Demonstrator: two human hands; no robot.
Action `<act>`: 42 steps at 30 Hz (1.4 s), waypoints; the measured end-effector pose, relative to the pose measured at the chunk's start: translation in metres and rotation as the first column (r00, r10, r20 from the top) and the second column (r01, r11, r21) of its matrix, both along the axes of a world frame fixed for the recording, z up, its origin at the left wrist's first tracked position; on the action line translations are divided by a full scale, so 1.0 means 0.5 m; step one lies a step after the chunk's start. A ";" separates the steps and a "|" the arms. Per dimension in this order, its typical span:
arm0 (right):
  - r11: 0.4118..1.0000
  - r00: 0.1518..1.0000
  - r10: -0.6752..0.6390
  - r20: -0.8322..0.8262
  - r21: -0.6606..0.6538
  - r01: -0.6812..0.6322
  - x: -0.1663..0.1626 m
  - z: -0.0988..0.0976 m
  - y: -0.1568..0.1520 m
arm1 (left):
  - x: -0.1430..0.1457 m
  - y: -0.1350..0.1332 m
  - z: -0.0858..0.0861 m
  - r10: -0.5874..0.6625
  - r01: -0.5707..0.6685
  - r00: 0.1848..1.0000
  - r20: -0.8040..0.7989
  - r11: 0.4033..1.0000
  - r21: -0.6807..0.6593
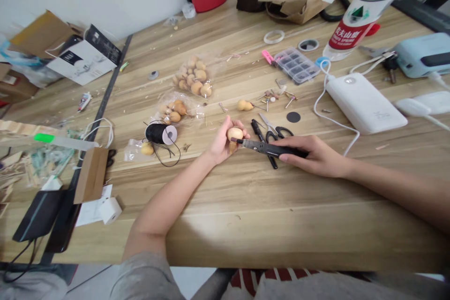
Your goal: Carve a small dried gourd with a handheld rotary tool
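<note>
Near the middle of the table, my left hand point(220, 144) is closed around a small tan gourd point(235, 133). My right hand point(312, 155) grips a slim black rotary tool point(263, 147), its dark tip pointing left at the gourd's side. Whether the tip touches the gourd or sits just in front of it I cannot tell. Partly under the tool lie a black marker pen point(259, 130) and scissors point(270, 126). Another small gourd point(244, 105) rests on the table beyond my left hand, beside several small grinding bits point(272, 98).
To the left lie bags of small gourds point(197, 77) and a black thread spool point(160, 134). On the right are a compartment box point(297, 65), a white power bank point(365, 103) with its cable, and a water bottle point(355, 28). Boxes point(86, 58) stand far left.
</note>
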State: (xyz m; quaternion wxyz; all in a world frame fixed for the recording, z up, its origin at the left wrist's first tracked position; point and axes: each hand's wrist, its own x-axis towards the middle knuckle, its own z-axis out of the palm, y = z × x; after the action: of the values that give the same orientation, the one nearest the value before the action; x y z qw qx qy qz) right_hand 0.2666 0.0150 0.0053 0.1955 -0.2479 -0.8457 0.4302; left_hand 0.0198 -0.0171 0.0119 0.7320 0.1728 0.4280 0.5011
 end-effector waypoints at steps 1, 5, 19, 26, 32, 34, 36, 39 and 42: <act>1.000 1.000 -0.004 0.000 0.002 0.004 0.000 0.000 0.000 | 0.000 0.000 0.001 -0.001 0.001 1.000 -0.002 1.000 -0.004; 1.000 1.000 0.014 0.017 -0.014 -0.013 -0.002 0.004 0.000 | 0.003 -0.001 0.005 0.007 -0.007 1.000 0.001 1.000 0.006; 1.000 1.000 0.011 0.008 -0.005 -0.011 -0.003 0.006 0.000 | 0.004 -0.001 0.004 -0.004 0.004 1.000 0.003 1.000 0.015; 1.000 1.000 0.012 0.005 -0.012 -0.012 -0.003 0.007 0.001 | 0.003 0.000 0.004 0.000 0.000 1.000 -0.003 1.000 0.021; 1.000 1.000 0.010 0.002 -0.005 -0.010 -0.003 0.007 0.000 | 0.003 -0.002 0.003 -0.008 0.008 1.000 0.001 1.000 0.028; 1.000 1.000 0.007 -0.001 -0.005 -0.007 -0.003 0.007 -0.001 | 0.002 -0.002 0.002 -0.016 0.016 1.000 0.003 0.999 0.029; 1.000 1.000 -0.002 -0.004 -0.005 0.002 -0.003 0.007 -0.001 | 0.001 -0.001 0.001 -0.024 0.024 1.000 0.004 0.999 0.028; 1.000 1.000 0.005 -0.002 -0.010 -0.005 -0.003 0.007 -0.001 | 0.002 -0.001 0.000 -0.026 0.025 1.000 0.009 0.999 0.035; 1.000 1.000 0.005 -0.006 -0.003 -0.005 -0.003 0.006 0.000 | 0.002 -0.001 0.000 -0.022 0.021 1.000 0.010 0.999 0.035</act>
State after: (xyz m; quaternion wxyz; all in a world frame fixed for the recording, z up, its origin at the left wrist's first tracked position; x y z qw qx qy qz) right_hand 0.2649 0.0150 0.0084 0.1967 -0.2447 -0.8451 0.4326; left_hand 0.0210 -0.0176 0.0119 0.7365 0.1874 0.4134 0.5015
